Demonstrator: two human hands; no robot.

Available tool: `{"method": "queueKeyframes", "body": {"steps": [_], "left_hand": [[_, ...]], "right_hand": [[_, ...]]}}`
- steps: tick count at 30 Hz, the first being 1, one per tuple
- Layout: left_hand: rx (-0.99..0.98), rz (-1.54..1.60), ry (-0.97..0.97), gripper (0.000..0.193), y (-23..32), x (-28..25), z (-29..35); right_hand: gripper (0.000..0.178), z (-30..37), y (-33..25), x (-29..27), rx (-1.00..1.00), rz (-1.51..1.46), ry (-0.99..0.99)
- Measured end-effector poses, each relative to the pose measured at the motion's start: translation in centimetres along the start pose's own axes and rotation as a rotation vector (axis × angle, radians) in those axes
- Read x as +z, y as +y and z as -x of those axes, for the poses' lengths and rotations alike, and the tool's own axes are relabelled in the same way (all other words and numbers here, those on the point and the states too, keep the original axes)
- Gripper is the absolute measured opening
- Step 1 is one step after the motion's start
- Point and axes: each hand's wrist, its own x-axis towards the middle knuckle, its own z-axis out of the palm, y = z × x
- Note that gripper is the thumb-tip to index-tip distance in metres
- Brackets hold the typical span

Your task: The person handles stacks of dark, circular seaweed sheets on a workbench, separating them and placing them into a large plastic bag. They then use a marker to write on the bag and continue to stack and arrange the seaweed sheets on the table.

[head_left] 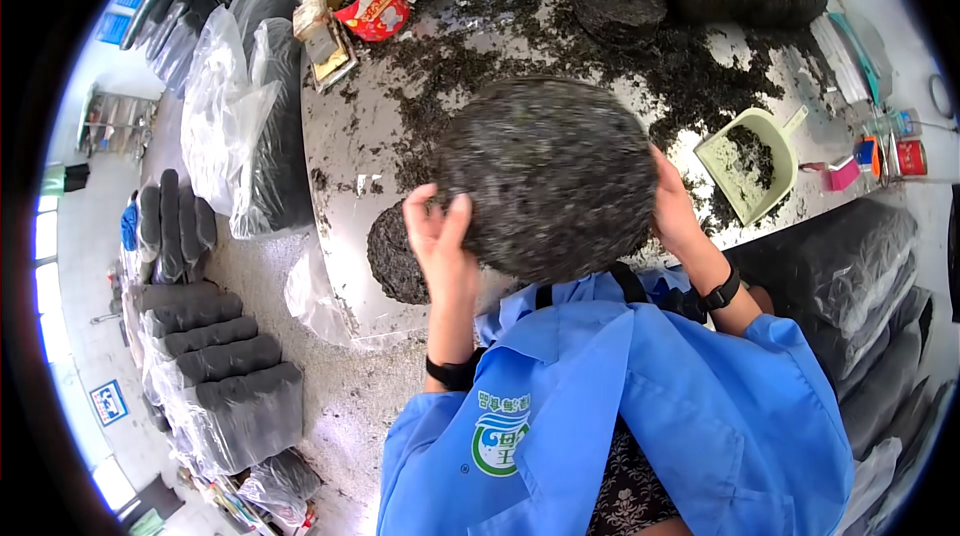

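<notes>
A round, dark seaweed cake [550, 176] is raised over the near part of the table, its surface smeared by motion. My right hand [676, 211] grips its right edge, with the fingers partly hidden behind it. At the left edge is my left hand [438, 234], fingers apart and bent. Its thumb overlaps the rim, though whether it touches cannot be made out. Below and left of the raised cake, a smaller-looking round seaweed cake [396, 258] lies on the table, partly covered by my left hand and wrist.
Loose seaweed scraps [690, 86] litter the metal table [345, 161]. A pale green dustpan [780, 168] lies right, a red tub [375, 11] far left. Stacked seaweed cakes [620, 6] line the far side. Bagged rolls [275, 126] stand left of the table.
</notes>
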Motion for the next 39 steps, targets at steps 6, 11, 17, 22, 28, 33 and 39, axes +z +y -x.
{"method": "queueKeyframes", "body": {"steps": [6, 11, 17, 22, 28, 33, 39], "left_hand": [[0.037, 0.062, 0.322, 0.041, 3.5, -12.5, -0.4], [0.136, -0.846, 0.614, 0.053, 0.5, -20.5, 0.3], [0.277, -0.768, 0.159, 0.041, -0.4, -9.3, 0.5], [0.077, -0.747, -0.25, 0.04, -5.2, -0.9, -0.1], [-0.224, -0.227, -0.158, 0.048, -2.7, 4.1, 0.9], [-0.114, -0.386, -0.263, 0.048, -2.5, 4.0, 1.3], [0.054, -0.336, -0.232, 0.051, -1.7, 6.3, 3.7]], "right_hand": [[0.033, 1.1, -1.3, 0.0, -0.376, 0.542, -0.34], [0.07, 2.5, -0.9, 1.3, -0.705, 1.254, -0.429], [0.07, 2.5, -0.3, 1.2, -0.792, 1.402, -0.486], [0.067, 2.5, -1.7, 1.3, -0.812, 1.533, -0.609], [0.064, 1.4, -2.5, -1.3, -0.818, 1.558, -0.575], [0.055, 1.1, -3.4, -2.2, -0.81, 1.511, -0.598], [0.038, 1.1, -3.7, -1.8, -0.864, 1.353, -0.531]]}}
